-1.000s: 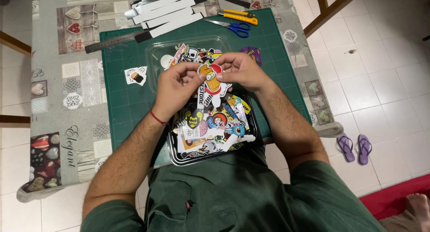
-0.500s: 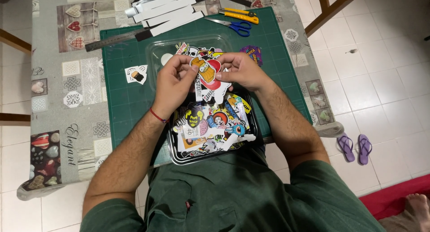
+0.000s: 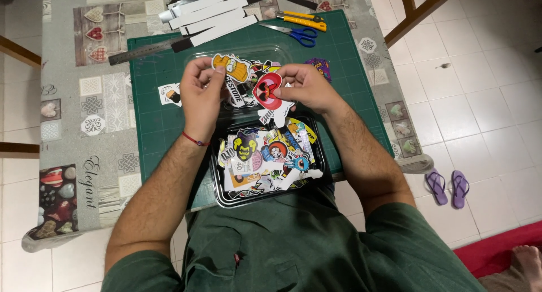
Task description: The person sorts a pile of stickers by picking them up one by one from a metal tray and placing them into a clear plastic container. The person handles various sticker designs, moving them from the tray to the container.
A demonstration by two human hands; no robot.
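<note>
The left hand (image 3: 202, 89) pinched a yellow cartoon-figure paper sticker (image 3: 232, 68), and the right hand (image 3: 305, 88) held a red round-faced paper sticker (image 3: 266, 91); both grips were narrow, above the green cutting mat (image 3: 149, 117) on the table (image 3: 68, 123). Just below lay a black plastic tray (image 3: 217, 193) heaped with colourful stickers (image 3: 268, 154). Blue-handled scissors (image 3: 296, 35) lay well beyond.

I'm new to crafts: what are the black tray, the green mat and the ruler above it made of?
Black tray: probably thin plastic, with a glossy rim catching light. Green mat: looks like a matte rubbery or vinyl cutting mat, flat with a printed grid. Ruler: likely metal, grey with a dull sheen.
</note>
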